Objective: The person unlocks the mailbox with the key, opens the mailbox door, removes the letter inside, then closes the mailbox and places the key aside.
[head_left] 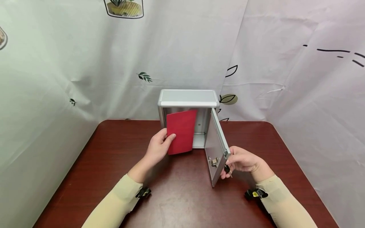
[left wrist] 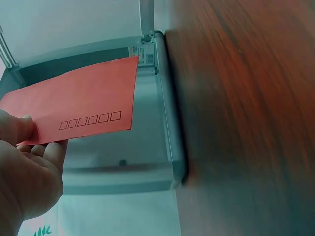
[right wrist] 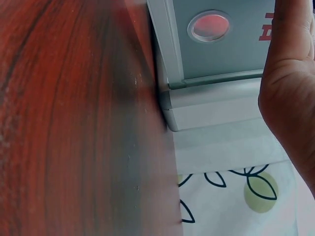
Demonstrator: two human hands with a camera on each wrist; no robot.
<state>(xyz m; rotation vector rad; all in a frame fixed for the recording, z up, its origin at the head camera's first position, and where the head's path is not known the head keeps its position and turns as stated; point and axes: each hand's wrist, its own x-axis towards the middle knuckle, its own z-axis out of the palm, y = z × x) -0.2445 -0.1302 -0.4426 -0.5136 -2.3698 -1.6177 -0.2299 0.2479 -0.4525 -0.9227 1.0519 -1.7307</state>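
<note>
My left hand point(head_left: 157, 146) pinches a red envelope point(head_left: 182, 131) by its left edge, thumb on the near face. The envelope stands tilted before the opening of a silver metal mailbox point(head_left: 188, 98). A row of printed squares shows on the envelope point(left wrist: 83, 103) in the left wrist view. The mailbox door point(head_left: 215, 142) is swung out towards me, its lock point(head_left: 214, 162) on the inner face. At the door's outer side, my right hand point(head_left: 242, 160) has curled fingers around a black-headed key point(head_left: 227, 168); the door partly hides the fingertips.
The mailbox stands at the back of a reddish-brown wooden table point(head_left: 182, 202), against a white printed cloth point(head_left: 182, 47). In the right wrist view, the door's outer face has a round window point(right wrist: 210, 26) and red lettering point(right wrist: 266, 27).
</note>
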